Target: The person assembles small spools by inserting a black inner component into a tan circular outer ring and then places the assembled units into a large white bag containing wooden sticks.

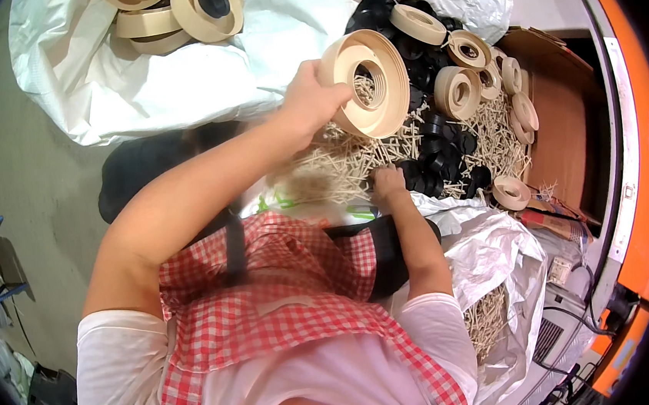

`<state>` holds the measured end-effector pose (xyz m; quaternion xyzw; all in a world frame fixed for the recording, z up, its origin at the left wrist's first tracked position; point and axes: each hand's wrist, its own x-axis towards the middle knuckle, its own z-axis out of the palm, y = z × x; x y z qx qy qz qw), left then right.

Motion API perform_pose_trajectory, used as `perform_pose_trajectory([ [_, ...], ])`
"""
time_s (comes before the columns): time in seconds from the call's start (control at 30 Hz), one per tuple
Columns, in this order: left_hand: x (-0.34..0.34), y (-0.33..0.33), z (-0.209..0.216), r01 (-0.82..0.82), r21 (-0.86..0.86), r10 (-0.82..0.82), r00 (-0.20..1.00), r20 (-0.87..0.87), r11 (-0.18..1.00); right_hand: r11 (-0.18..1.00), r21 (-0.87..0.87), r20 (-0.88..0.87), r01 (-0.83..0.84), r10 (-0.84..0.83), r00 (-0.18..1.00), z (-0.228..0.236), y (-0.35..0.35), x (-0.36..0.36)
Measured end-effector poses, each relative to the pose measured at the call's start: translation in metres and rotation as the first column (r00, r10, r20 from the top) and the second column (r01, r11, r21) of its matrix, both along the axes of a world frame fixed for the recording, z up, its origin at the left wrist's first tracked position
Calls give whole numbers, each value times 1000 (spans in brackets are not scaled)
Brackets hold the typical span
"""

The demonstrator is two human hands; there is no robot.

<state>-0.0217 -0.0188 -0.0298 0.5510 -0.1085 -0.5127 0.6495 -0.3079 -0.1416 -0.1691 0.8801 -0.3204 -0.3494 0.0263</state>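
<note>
**Spool in the left hand, right hand in the stick pile**

Cluttered work surface under white plastic sheeting (174,77), heaped with thin pale sticks (352,161), black round caps (436,158) and more tan spools (457,90).

Your left hand (308,100) is closed on the rim of a large tan spool (368,83), fingers wrapped over its near edge, thumb side toward you. It is lifted above the sticks, just beyond your fingertips. Its open bore faces you and slightly downward; the axis through the bore runs from your fingers away toward the far side, tilted. Sticks show through the hole.

Your right hand (388,181) rests low on the pile, fingers curled narrow among sticks and caps just ahead of them; whether it grips anything, I cannot tell.

Judgement: you are at the pick-and-fit stage, spool held ready while the right hand selects a part. The next move likely calls for steadying the bore and bringing the part in square along that axis.
</note>
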Motion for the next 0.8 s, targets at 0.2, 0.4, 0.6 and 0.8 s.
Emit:
perform_pose_trajectory([
  [0.2,6,5,7,14,-43,-12,999,33,999,937,-64,-188,-342,325,927,-29,-9,-14],
  [0.4,4,9,1,41,-93,-38,999,39,995,990,3,-135,140,-138,981,5,11,18],
  [0.6,3,9,1,32,-142,-30,999,13,989,856,97,98,507,-515,851,-3,21,17],
  [0.8,-6,1,5,82,-138,-77,996,40,987,681,409,430,608,-731,530,-57,24,-13],
])
